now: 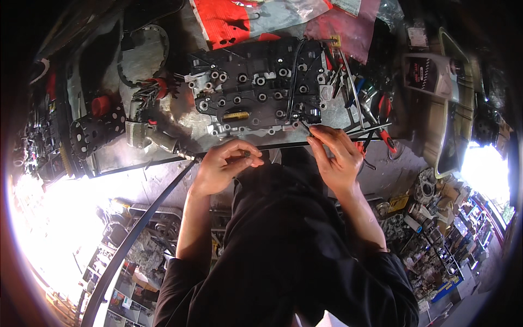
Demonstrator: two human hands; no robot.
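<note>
A black metal valve body (256, 87) with many round ports and bolt heads lies flat on the workbench (136, 158). My left hand (223, 163) hovers at its near edge, fingers curled around a small dark part (246, 155) pinched between thumb and forefinger. My right hand (338, 155) is at the body's near right corner, its fingertips pinching a thin black wire (297, 71) where it ends near the edge. The wire runs up across the body. My black sleeves and torso hide the bench front below the hands.
A grey air tool (146, 132) with a black hose (136, 234) lies left of the valve body, beside a perforated black drum (95, 132). Red-handled pliers (385, 122) and metal rods sit to the right. Red plastic bags (229, 19) lie behind; a dark bottle (430, 73) stands right.
</note>
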